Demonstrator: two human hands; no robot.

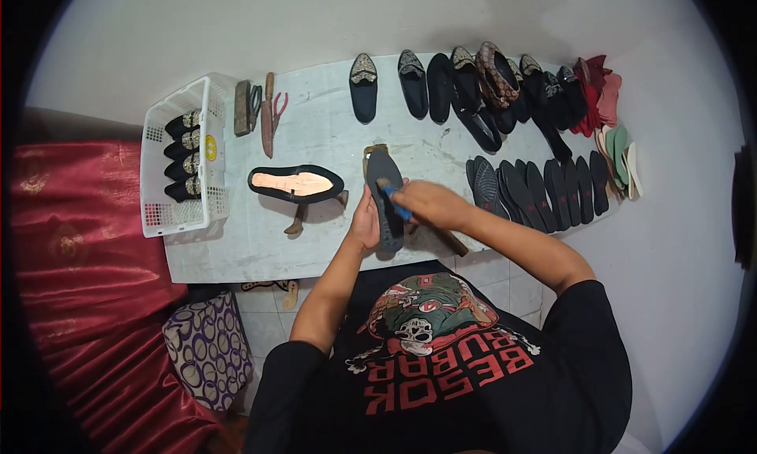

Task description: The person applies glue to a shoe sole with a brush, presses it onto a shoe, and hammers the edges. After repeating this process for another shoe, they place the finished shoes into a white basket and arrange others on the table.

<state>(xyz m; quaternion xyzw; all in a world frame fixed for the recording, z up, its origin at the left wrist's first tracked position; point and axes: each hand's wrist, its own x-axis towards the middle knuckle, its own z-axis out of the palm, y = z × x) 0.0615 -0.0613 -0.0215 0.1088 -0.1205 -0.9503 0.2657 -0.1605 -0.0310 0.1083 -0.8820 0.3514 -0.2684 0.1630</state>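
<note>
My left hand (366, 220) is wrapped round the side of a dark sole (383, 170), which points away from me over the table. My right hand (430, 204) grips a brush with a blue handle (401, 206), its bristles against the middle of the sole. Behind the sole's far end, a yellowish container (376, 150) is partly hidden. To the left, an upturned black shoe upper with a tan insole (296, 184) rests on a metal shoe stand (297, 220). A wooden handle (449, 240) lies beneath my right forearm.
A white basket (206, 150) with black shoes stands at the left. Pliers (280, 107) and other tools lie behind. Finished-looking shoes (363, 91) line the back edge. Dark soles (536, 194) are rowed at the right, beside red (587, 111) and green pieces (617, 150).
</note>
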